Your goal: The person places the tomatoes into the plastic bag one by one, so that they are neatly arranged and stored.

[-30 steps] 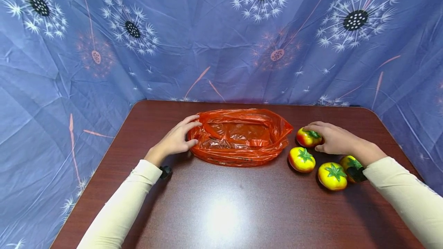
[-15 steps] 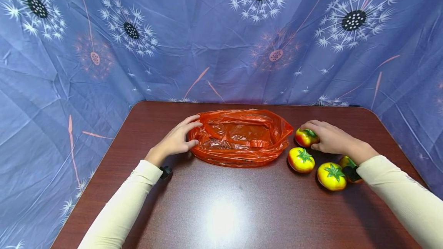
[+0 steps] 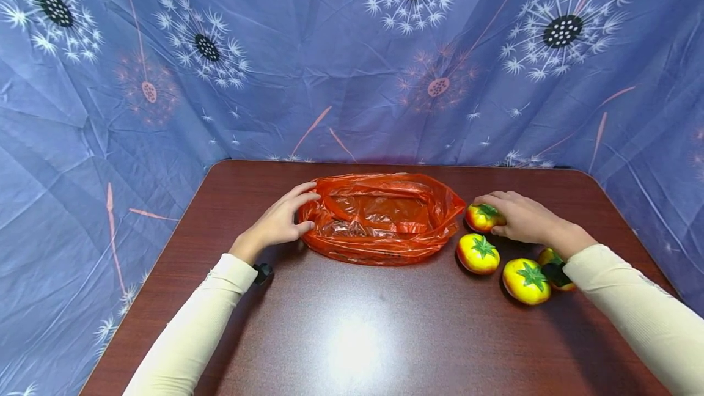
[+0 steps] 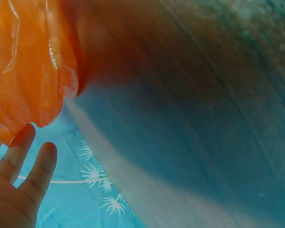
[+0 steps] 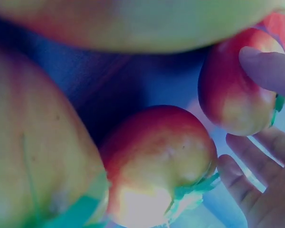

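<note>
A translucent red-orange plastic bag [image 3: 379,249] lies with its mouth open on the table. At its left end, my left hand [image 3: 277,220] rests with fingers spread, fingertips touching the plastic. The left wrist view shows fairly straight fingers [image 4: 40,173] beside the bag [image 4: 26,71]; the thumb is out of that view. To the bag's right, my right hand [image 3: 525,217] holds a yellow-and-red tomato [image 3: 481,219] with a green star-shaped calyx. In the right wrist view, the thumb presses one side of this tomato [image 5: 232,90], with fingers along the other.
Nearer me stand more tomatoes: one [image 3: 477,254] beside the bag's right end, another [image 3: 525,281], and a third [image 3: 550,258] partly hidden by the right wrist. A glossy brown table [image 3: 330,310] bears everything. Blue dandelion-print cloth [image 3: 330,60] hangs behind it.
My right hand has shifted slightly left, and the tomato in it has moved a little toward the bag. The left hand and bag look unchanged.
</note>
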### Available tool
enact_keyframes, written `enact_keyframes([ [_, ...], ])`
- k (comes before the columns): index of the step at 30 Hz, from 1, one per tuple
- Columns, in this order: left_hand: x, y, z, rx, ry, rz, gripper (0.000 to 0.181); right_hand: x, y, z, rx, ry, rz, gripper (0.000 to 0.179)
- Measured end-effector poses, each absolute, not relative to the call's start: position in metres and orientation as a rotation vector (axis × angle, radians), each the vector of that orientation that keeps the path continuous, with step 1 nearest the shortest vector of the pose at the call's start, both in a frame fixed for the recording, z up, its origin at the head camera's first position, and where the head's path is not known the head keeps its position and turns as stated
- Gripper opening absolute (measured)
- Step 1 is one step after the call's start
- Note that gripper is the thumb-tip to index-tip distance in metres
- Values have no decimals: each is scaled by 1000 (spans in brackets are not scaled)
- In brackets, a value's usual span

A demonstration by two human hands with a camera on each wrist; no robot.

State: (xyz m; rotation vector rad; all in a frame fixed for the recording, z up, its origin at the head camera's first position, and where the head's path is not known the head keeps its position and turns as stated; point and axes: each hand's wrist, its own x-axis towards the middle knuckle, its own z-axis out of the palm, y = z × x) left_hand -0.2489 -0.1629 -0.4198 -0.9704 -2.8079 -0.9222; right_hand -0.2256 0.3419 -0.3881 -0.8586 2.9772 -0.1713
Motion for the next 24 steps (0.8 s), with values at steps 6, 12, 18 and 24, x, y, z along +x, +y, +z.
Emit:
enact_keyframes([
  [6,-248,-164,-420,-973,-2800,-919,58,-225,344,-383,-797,2984,-224,58],
  [12,-246,-164,-419,-975,-2801,-915,58,-221,348,-370,-672,3030,-322,61],
  [18,-247,-164,-419,-969,-2807,-924,58,-216,347,-357,-815,3121,-387,60],
  [24,-246,-163,-420,-972,-2806,-932,59,-210,345,-348,-817,3151,-400,61],
])
